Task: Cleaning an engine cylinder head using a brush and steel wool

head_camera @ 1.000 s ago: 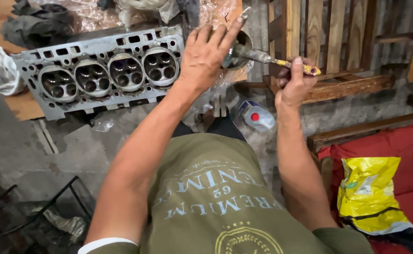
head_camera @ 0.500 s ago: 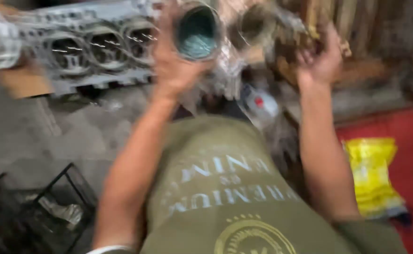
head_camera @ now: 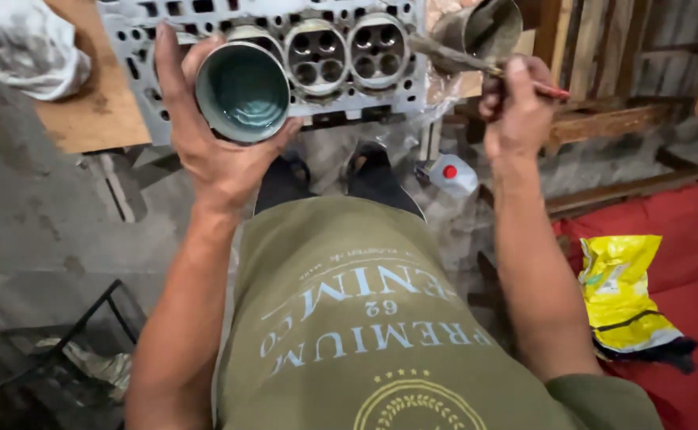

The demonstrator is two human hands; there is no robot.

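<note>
1. The round tin [head_camera: 242, 91] is grey outside, dull teal inside.
2. The cylinder head [head_camera: 317, 48] is pale silver-grey with dark ports.
3. The board [head_camera: 94, 111] is tan.
4. The plastic bag [head_camera: 623, 295] is bright yellow.
5. The cloth [head_camera: 683, 223] beneath it is red.
6. The shirt [head_camera: 381, 334] is olive with cream lettering.

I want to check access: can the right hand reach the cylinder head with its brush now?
Probably yes. The right hand holds the brush just beside the cylinder head, with nothing visible between them; the left hand holds a tin cup aside.
</note>
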